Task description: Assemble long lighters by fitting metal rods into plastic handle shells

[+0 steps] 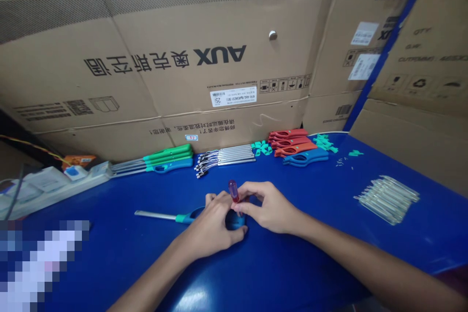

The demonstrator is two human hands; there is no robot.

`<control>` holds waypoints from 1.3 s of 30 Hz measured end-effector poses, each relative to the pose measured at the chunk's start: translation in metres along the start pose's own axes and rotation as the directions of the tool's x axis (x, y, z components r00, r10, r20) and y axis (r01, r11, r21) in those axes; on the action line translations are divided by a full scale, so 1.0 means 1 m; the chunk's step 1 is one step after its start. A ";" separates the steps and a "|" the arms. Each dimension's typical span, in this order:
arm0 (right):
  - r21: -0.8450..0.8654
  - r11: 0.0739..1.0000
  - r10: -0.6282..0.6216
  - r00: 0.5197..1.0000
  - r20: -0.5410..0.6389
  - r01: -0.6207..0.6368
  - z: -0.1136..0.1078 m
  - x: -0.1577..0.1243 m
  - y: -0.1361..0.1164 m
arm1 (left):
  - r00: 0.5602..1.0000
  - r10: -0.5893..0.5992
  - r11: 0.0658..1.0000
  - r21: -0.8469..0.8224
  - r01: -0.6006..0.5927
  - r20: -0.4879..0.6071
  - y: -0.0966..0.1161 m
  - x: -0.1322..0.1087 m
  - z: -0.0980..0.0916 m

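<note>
A long-nosed lighter [189,216] with a blue handle, a teal collar and a silver tube lies on the blue table, its tube pointing left. My left hand [215,224] is closed over the handle and covers much of it. In my right hand [268,207], a small screwdriver [233,190] with a clear purple-red handle is pinched between thumb and fingers. The screwdriver stands nearly upright over the right end of the lighter's handle. Its tip is hidden by my fingers, so I cannot tell what it touches.
Behind lie green and blue lighters [168,157], silver tubes with wires [230,156], teal collars [261,148] and red and blue handles [296,146]. Teal parts [325,143] and clear tubes [388,199] are at right. A power strip [54,185] stands left; cardboard [164,24] walls the back.
</note>
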State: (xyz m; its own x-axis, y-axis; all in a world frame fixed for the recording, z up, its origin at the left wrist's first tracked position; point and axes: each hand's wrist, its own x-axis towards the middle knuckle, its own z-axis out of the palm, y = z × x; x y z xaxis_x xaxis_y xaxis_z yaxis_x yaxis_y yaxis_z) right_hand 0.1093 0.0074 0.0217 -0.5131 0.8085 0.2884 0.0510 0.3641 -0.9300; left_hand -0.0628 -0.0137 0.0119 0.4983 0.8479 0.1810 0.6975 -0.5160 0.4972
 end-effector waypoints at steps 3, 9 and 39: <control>-0.047 0.997 -0.052 0.998 0.037 0.054 -0.002 -0.002 -0.001 | 1.000 -0.004 1.000 -0.002 0.004 0.012 0.000 0.000 0.000; -0.020 0.998 -0.056 0.998 0.025 0.056 0.000 0.000 0.000 | 0.999 -0.029 1.000 0.010 0.029 0.029 0.001 0.000 0.001; 0.037 0.994 -0.101 0.988 -0.117 0.106 -0.008 0.005 0.003 | 0.979 0.149 0.769 0.605 -0.204 0.141 0.005 0.003 0.004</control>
State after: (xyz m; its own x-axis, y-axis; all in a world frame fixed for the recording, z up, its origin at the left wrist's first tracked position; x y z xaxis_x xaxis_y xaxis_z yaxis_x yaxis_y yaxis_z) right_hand 0.1139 0.0165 0.0221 -0.4122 0.8161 0.4051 -0.0353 0.4300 -0.9021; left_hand -0.0557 -0.0147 0.0114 0.6641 0.7360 0.1313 0.7466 -0.6437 -0.1679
